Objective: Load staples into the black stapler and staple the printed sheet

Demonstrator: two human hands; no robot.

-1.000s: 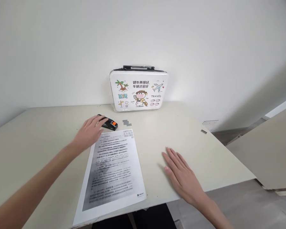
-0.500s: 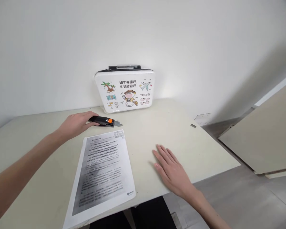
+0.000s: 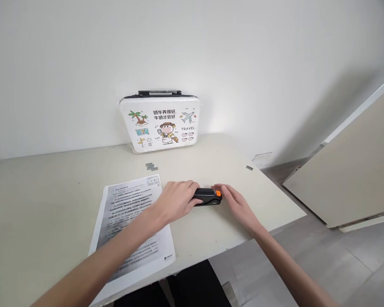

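Head view: the stapler [image 3: 207, 197] lies flat on the table [image 3: 51, 192] just right of the paper [image 3: 132, 221], braced from both ends so it cannot slide. The left hand [image 3: 176, 201] curls round its left end, with the forearm crossing the paper. The right hand [image 3: 237, 204] lies mostly open, fingertips at the orange end, seemingly touching it. Staples [image 3: 151, 166] sit farther back.

Office: desk [image 3: 51, 183], stapler [image 3: 208, 196], printed document [image 3: 128, 213].

Slender left hand [image 3: 176, 199] and right hand [image 3: 240, 205], long-fingered, both bare. Bare forearms behind them, unsleeved right to the picture's edge. Low in the middle, black fabric clothing [image 3: 192, 286], its kind unclear.
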